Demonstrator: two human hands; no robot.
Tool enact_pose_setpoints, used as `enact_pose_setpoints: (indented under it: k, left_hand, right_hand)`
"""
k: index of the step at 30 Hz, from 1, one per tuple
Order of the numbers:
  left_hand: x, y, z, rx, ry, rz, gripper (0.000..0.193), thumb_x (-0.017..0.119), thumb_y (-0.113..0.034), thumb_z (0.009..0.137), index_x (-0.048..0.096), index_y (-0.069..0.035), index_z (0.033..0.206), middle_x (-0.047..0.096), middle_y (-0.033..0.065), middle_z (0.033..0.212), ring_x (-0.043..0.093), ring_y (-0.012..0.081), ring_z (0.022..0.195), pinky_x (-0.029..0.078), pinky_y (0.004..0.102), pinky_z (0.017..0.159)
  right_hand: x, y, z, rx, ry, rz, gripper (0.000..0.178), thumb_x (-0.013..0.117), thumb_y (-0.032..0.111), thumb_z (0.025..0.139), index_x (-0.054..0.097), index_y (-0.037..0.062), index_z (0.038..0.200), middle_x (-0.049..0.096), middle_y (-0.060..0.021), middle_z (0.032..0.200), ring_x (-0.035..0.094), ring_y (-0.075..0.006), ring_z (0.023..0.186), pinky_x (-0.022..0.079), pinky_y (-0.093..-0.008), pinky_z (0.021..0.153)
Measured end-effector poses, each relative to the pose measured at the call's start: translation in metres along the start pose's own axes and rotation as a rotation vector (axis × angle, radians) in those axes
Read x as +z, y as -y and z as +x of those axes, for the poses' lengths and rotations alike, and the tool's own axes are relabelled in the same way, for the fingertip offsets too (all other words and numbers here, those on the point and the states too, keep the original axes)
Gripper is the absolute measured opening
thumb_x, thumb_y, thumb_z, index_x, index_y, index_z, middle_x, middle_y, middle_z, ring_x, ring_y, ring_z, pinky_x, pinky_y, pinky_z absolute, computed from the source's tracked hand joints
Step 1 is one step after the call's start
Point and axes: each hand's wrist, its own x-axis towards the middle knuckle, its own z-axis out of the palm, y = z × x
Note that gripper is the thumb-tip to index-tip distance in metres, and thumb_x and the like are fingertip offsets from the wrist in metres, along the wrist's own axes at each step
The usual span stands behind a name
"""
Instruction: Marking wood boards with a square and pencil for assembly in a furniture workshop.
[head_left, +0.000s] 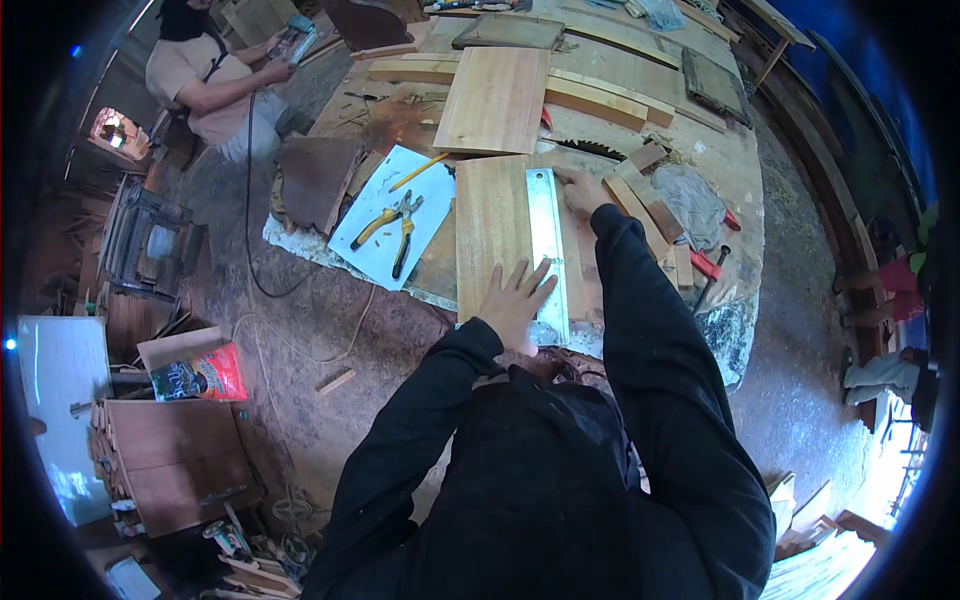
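Note:
A pale wooden board [490, 210] lies lengthwise before me on the worktable, with a flat silver metal straightedge [545, 222] along its right part. My left hand [515, 305] is spread over the near end, palm down, fingers apart across board and metal. At the far end my right hand [582, 192] is by the straightedge's right edge, fingers curled with one pointing at the metal; anything inside them is hidden. Left of the board, combination pliers [376, 226] and a second yellow-handled pair of pliers [405, 235] rest on a white sheet [385, 262], below a yellow pencil [418, 171].
Another wooden panel [493, 100] lies beyond the board. On the right are wood offcuts [640, 212], a grey cloth [690, 203] and a red clamp [706, 265]. A saw blade [590, 148] shows its teeth. A co-worker [215, 90] holds a power tool at far left.

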Motion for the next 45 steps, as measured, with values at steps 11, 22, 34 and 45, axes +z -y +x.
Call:
enact_pose_setpoints:
  k: [11,22,34,45]
  left_hand:
    - [-0.005,-0.002,0.000,-0.027,-0.041,-0.067,0.117,0.085,-0.041,0.050,0.030,-0.010,0.149,0.019,0.0148,0.159,0.020,0.0431,0.143,0.018,0.0671,0.110]
    - [-0.013,-0.002,0.006,-0.042,0.044,-0.072,0.121,0.087,-0.042,0.048,0.029,-0.009,0.149,0.014,0.0138,0.160,0.017,0.0433,0.145,0.019,0.0689,0.109]
    - [0.005,0.000,0.002,-0.065,-0.043,-0.011,0.075,0.072,-0.049,0.064,0.057,-0.013,0.127,0.050,0.0167,0.136,0.026,0.0376,0.142,0.008,0.0704,0.111]
    - [0.059,-0.006,-0.005,-0.050,-0.110,0.336,0.069,0.056,-0.042,0.081,0.047,-0.007,0.140,0.045,0.0135,0.145,0.034,0.0290,0.139,0.020,0.0460,0.118]
  right_hand:
    - [-0.012,0.027,-0.103,-0.025,0.097,-0.298,0.047,0.048,0.005,0.083,0.063,0.0108,0.126,0.064,-0.0274,0.096,0.064,-0.0415,0.087,0.050,-0.0457,0.079]
    - [-0.051,0.094,-0.270,0.069,0.349,0.180,0.025,0.050,-0.003,0.079,0.070,0.0020,0.093,0.057,-0.0201,0.089,0.059,-0.0350,0.086,0.048,-0.0396,0.080]
    - [0.135,0.119,0.065,-0.534,0.153,-0.109,0.034,0.056,0.012,0.086,0.059,0.0033,0.118,0.060,-0.0191,0.109,0.062,-0.0351,0.099,0.050,-0.0408,0.087]
    - [0.212,0.167,0.120,-0.538,0.098,-0.624,0.023,0.048,0.015,0.094,0.058,0.0095,0.114,0.061,-0.0109,0.108,0.062,-0.0315,0.103,0.055,-0.0426,0.079]
